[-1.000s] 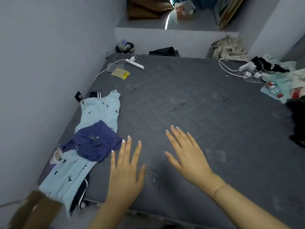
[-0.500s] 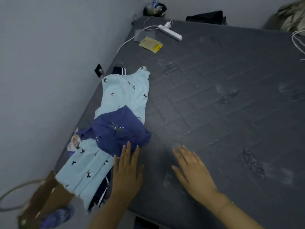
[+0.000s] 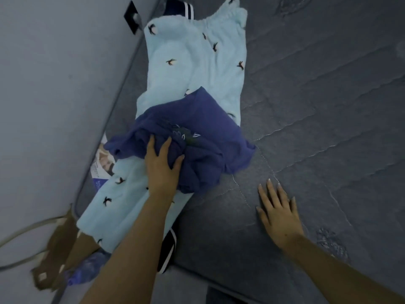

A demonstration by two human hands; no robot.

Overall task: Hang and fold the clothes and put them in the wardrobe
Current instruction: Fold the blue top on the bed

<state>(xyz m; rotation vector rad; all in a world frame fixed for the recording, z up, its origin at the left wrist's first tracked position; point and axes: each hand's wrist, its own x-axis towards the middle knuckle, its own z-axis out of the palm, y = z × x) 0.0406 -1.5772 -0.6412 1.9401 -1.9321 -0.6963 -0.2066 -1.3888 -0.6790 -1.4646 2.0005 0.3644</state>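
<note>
Legible text: none; white embroidered marks on the navy garment [image 3: 197, 132], at its creased middle, partly folded under and too blurred to read as letters; printed card or packet [image 3: 103, 167] at the left edge of the mattress [image 3: 317, 106], half hidden under the pale blue garment [image 3: 197, 62], bearing a photo and small lines of print on its purple lower part, too small to make out; bird motifs on the pale blue garment, pattern only, no lettering.

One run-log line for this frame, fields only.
stage: picking up | left hand: grips navy top lying on blue pajamas | right hand: flat on mattress | folded: nothing yet
</note>
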